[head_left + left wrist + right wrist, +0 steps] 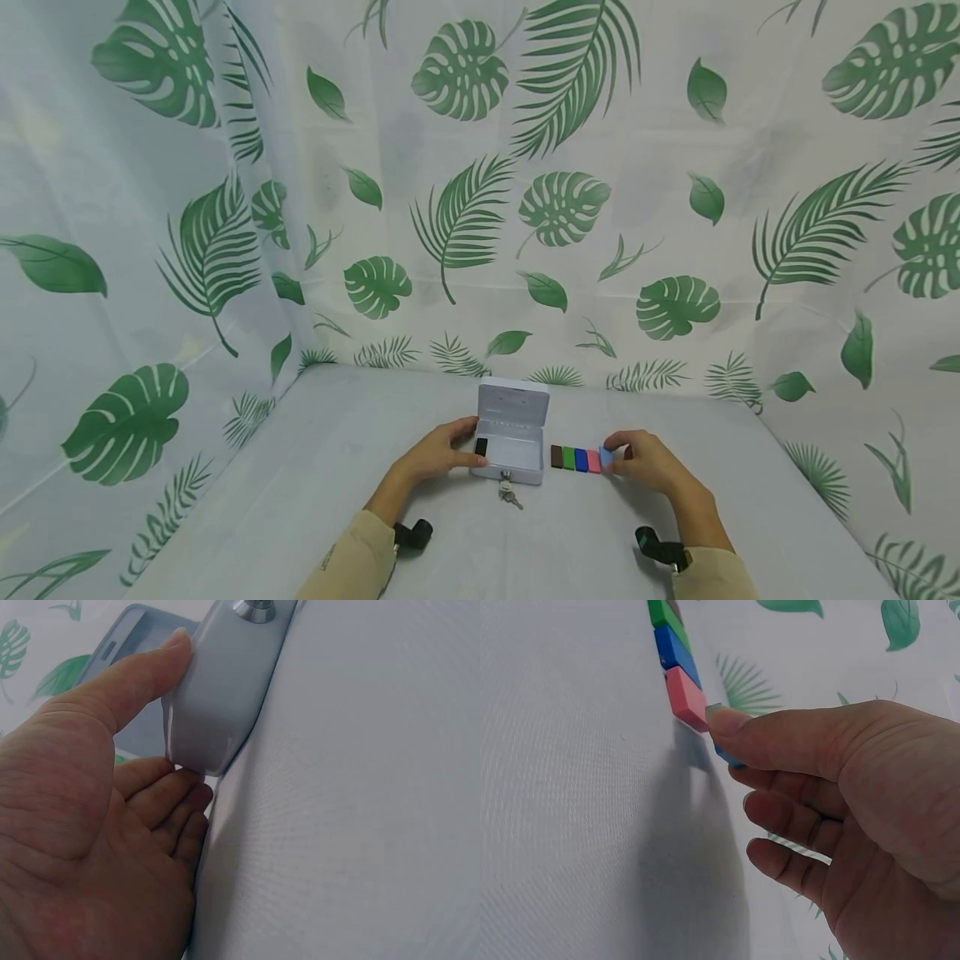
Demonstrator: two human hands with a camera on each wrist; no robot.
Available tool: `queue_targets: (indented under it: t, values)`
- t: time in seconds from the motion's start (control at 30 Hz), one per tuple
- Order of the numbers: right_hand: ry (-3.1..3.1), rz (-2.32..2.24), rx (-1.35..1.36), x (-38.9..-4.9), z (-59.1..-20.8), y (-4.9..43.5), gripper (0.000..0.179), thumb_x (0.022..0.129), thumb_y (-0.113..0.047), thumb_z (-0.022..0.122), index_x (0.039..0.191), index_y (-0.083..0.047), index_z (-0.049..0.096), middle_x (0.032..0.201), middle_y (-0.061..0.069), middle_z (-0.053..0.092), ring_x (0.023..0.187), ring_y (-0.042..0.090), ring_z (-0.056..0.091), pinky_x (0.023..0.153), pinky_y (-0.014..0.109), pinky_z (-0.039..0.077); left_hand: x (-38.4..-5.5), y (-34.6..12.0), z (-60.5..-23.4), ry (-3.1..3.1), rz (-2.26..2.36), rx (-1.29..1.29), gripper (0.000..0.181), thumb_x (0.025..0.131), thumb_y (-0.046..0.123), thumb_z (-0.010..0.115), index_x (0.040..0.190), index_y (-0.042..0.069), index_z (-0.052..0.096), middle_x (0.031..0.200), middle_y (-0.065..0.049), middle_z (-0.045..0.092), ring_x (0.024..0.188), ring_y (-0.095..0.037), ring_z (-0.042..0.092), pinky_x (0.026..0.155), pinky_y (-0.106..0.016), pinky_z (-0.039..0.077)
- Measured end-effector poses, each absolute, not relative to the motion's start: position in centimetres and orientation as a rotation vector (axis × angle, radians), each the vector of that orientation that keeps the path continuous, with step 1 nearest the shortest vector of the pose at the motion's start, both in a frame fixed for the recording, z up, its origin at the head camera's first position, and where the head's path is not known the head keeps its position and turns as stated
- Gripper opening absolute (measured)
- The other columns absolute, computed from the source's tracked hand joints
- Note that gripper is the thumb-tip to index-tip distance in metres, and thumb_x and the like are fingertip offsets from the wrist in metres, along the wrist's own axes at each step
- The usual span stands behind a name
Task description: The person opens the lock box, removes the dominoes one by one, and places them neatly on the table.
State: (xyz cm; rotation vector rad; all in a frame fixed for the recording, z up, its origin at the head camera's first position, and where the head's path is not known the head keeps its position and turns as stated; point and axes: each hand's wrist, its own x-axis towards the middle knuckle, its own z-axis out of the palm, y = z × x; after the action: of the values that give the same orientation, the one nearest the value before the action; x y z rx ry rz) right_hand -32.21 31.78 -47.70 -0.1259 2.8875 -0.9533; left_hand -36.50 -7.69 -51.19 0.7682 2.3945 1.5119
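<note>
A small white cash box (516, 475) stands with its lid (513, 406) raised, and a black block (481, 447) lies inside at its left end. Keys (510, 493) hang from the front lock. My left hand (438, 450) holds the box's left end, thumb on the front edge and fingers against the side (214, 705). My right hand (651, 460) pinches a light blue block (726, 756) between thumb and forefinger, partly hidden by the thumb. That block is at the right end of a row of brown (557, 456), green (569, 458), blue (581, 460) and pink (686, 697) blocks.
A white cloth covers the table (300, 467). Behind and to the sides hangs a white curtain (480, 317) printed with green leaves. Each wrist carries a black camera, the left one (414, 534) and the right one (658, 546), close over the table.
</note>
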Motion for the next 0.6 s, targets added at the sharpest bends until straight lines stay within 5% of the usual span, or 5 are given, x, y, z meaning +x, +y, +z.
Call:
queue_targets:
  t: [0.6]
  values:
    - [2.899, -0.902, -0.142, -32.15, -47.92, 31.75, 0.034, 0.085, -0.011, 0.084, 0.117, -0.006, 0.075, 0.098, 0.006, 0.065, 0.088, 0.023, 0.055, 0.070, 0.033, 0.048, -36.48, -7.73, -51.15, 2.396, 1.511, 0.761, 0.086, 0.087, 0.031, 0.086, 0.158, 0.007, 0.043, 0.162, -0.010, 0.046, 0.153, -0.032, 0.041, 0.126, -0.052, 0.032]
